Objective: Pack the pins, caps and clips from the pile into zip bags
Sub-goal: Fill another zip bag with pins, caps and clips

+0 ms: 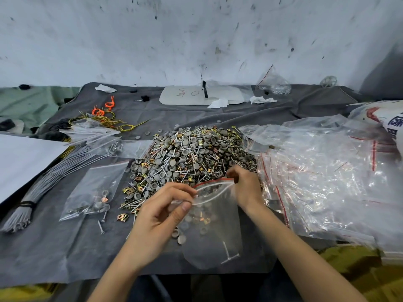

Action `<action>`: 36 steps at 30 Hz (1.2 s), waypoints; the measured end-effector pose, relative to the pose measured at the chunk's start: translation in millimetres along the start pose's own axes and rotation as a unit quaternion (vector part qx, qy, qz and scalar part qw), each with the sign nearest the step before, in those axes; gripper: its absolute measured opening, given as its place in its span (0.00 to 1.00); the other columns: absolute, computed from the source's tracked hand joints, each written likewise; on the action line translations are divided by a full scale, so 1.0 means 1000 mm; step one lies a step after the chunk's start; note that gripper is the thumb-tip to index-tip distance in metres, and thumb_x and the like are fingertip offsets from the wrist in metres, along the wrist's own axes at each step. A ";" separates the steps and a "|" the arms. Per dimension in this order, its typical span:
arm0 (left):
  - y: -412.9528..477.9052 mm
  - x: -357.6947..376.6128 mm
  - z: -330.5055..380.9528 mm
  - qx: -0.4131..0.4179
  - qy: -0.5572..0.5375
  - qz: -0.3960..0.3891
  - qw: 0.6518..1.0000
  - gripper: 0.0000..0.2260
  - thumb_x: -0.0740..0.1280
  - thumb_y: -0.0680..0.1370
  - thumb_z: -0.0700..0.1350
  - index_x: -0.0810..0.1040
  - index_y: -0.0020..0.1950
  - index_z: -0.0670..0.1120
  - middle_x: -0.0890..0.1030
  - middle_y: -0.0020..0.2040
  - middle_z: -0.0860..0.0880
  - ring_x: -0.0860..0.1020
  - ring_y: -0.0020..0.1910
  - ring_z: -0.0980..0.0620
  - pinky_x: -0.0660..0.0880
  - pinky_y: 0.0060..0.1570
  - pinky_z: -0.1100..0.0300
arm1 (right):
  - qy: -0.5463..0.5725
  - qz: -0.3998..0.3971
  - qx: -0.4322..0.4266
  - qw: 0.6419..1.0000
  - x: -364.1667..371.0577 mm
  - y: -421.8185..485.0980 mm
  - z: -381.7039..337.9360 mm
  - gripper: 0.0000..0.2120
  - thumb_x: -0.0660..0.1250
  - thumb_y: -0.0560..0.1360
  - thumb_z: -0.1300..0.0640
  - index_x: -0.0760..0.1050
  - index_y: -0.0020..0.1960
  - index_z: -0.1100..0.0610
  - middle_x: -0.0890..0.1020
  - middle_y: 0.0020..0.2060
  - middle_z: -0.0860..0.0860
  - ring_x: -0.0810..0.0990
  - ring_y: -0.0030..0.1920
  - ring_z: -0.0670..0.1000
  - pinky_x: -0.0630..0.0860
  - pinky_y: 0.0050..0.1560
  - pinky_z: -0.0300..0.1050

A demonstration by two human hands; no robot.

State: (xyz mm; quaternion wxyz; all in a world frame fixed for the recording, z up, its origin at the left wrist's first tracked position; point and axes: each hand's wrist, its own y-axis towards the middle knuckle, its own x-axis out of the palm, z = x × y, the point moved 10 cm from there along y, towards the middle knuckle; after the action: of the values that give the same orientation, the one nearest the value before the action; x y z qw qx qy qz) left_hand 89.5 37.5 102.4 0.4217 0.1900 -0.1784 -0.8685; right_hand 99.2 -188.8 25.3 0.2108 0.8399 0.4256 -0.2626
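Observation:
A big pile (192, 153) of grey caps, metal pins and brass clips lies on the grey cloth (65, 247) in the middle of the table. Just in front of it I hold a clear zip bag (214, 227) with a red-lined mouth, and caps, clips and pins show inside it. My left hand (161, 214) pinches the near left corner of the bag's mouth between thumb and fingers. My right hand (244, 184) pinches the far right end of the zip strip. The mouth gapes slightly between the two hands.
A filled zip bag (96, 190) lies to the left, with loose pins and a clip beside it. Bundled grey ties (43, 184) and more bags (122, 147) sit further left. A heap of empty zip bags (322, 171) covers the right side. A white tray (200, 94) stands at the back.

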 end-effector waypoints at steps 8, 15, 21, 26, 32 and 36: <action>-0.001 0.000 -0.002 -0.009 -0.004 0.005 1.000 0.10 0.67 0.78 0.59 0.81 0.45 0.54 0.81 0.52 0.53 0.79 0.54 0.51 0.74 0.52 0.65 | -0.124 -0.018 -0.054 0.991 0.021 0.013 -0.028 0.04 0.64 0.76 0.63 0.77 0.48 0.59 0.77 0.46 0.53 0.77 0.46 0.54 0.75 0.51 0.55; 0.000 -0.006 -0.010 -0.013 0.000 0.008 1.000 0.05 0.66 0.78 0.49 0.81 0.46 0.57 0.81 0.52 0.53 0.79 0.56 0.52 0.74 0.52 0.66 | -0.100 0.023 -0.052 0.993 0.003 0.013 -0.026 0.02 0.68 0.76 0.59 0.80 0.47 0.56 0.79 0.47 0.52 0.77 0.49 0.53 0.77 0.51 0.52; 0.007 -0.003 -0.019 -0.035 0.011 0.002 0.999 0.06 0.66 0.78 0.49 0.81 0.47 0.50 0.82 0.53 0.53 0.79 0.56 0.53 0.75 0.53 0.65 | 0.070 0.012 -0.169 0.983 -0.056 -0.009 -0.087 0.06 0.72 0.73 0.62 0.80 0.46 0.51 0.80 0.40 0.40 0.78 0.41 0.36 0.73 0.46 0.28; 0.011 0.003 -0.013 -0.013 0.025 -0.010 1.000 0.03 0.67 0.78 0.43 0.80 0.47 0.45 0.82 0.53 0.54 0.80 0.56 0.55 0.75 0.52 0.66 | -0.154 -0.104 -0.367 0.912 -0.049 -0.062 -0.141 0.05 0.70 0.75 0.58 0.82 0.49 0.55 0.81 0.45 0.47 0.74 0.47 0.47 0.70 0.50 0.39; 0.011 0.012 -0.009 -0.007 0.024 -0.021 0.999 0.06 0.65 0.77 0.49 0.80 0.45 0.49 0.81 0.53 0.55 0.80 0.55 0.55 0.75 0.52 0.65 | -0.197 -0.152 -0.387 0.888 -0.042 -0.077 -0.143 0.09 0.67 0.77 0.59 0.81 0.56 0.54 0.83 0.49 0.47 0.75 0.52 0.49 0.72 0.53 0.43; 0.010 0.004 -0.007 -0.004 0.032 -0.010 0.999 0.05 0.65 0.77 0.50 0.80 0.46 0.52 0.81 0.53 0.56 0.79 0.56 0.53 0.74 0.53 0.65 | -0.083 -0.065 -0.332 0.937 -0.061 -0.055 -0.132 0.10 0.69 0.75 0.63 0.82 0.54 0.54 0.81 0.48 0.43 0.76 0.49 0.40 0.69 0.54 0.30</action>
State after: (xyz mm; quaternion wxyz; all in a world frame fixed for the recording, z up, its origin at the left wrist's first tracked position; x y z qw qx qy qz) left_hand 96.7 27.5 100.5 0.4193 0.2178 -0.1599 -0.8667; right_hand 57.7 -118.9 158.1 0.4952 0.6675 0.5232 -0.1884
